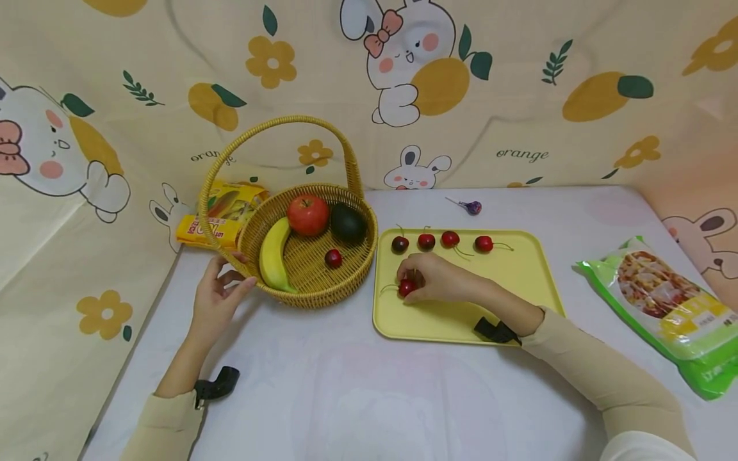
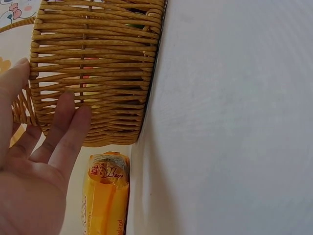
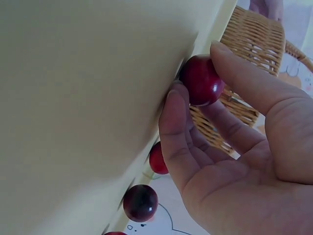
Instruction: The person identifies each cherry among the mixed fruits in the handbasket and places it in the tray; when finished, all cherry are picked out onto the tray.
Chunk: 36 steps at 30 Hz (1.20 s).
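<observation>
Red cherries lie on a yellow tray [image 1: 507,288]. Low over its left part, my right hand [image 1: 435,278] pinches a dark red cherry [image 3: 201,81] between thumb and fingertips; a thin stem sticks out leftward in the head view. Several more cherries [image 1: 426,241] sit in a row along the tray's far edge. Left of the tray stands a wicker basket [image 1: 323,298] holding a banana [image 1: 273,256], a red apple [image 1: 308,215], a dark green avocado [image 1: 348,223] and one cherry [image 1: 333,258]. My left hand [image 2: 41,171] touches the basket's left side, thumb at the rim and relaxed fingers against the outer wall.
A yellow snack packet [image 1: 213,211] lies behind the basket on the left. Beyond the tray is a purple-wrapped lollipop [image 1: 473,207]. A green and white food bag [image 1: 663,307] lies on the right. Patterned cloth [image 1: 323,57] hangs behind the white table [image 1: 369,397].
</observation>
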Available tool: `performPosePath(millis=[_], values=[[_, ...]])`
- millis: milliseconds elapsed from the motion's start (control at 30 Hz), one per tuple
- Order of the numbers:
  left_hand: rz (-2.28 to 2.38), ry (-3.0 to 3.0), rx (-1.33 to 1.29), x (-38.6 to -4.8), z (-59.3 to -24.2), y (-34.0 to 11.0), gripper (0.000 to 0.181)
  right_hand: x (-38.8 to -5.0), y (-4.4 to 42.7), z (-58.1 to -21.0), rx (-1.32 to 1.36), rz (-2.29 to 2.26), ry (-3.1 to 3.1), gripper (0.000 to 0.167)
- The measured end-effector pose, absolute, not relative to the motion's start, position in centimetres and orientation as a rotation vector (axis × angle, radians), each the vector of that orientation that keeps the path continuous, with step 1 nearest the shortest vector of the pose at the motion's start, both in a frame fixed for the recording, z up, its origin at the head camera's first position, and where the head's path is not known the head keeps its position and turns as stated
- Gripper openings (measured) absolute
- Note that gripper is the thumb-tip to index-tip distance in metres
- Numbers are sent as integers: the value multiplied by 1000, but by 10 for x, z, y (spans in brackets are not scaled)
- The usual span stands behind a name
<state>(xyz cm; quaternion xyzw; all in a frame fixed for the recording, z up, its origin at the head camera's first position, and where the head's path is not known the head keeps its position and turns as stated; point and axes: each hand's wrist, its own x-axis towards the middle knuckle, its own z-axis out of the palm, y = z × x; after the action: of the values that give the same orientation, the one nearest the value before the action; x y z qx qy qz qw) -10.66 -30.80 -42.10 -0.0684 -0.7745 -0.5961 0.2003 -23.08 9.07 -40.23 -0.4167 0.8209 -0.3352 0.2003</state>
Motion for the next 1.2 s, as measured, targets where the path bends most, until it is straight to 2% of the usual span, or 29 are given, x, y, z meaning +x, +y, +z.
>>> performPosePath(millis=[500, 633, 733, 867, 967, 1067, 1200], values=[[-1677, -2143, -208, -107, -420, -309, 48, -232, 91, -397, -1173, -896, 2295, 37], [-1679, -2151, -207, -107, -420, -309, 48, -236, 94, -384, -1198, -879, 2328, 41], [-1687, -2142, -212, -106, -420, -308, 48, -243, 89, -361, -1257, -929, 2344, 36], [-1687, -2133, -223, -106, -420, -307, 49, -252, 61, -324, -1380, -1026, 2273, 25], [-1668, -2157, -217, -106, -420, -308, 49, -260, 28, -302, -1460, -952, 2224, 24], [-1654, -2170, -203, -106, -421, -309, 49, -271, -14, -289, -1529, -780, 2137, 28], [-1658, -2167, -199, -107, -424, -307, 49, -287, -62, -291, -1525, -541, 1939, 38]])
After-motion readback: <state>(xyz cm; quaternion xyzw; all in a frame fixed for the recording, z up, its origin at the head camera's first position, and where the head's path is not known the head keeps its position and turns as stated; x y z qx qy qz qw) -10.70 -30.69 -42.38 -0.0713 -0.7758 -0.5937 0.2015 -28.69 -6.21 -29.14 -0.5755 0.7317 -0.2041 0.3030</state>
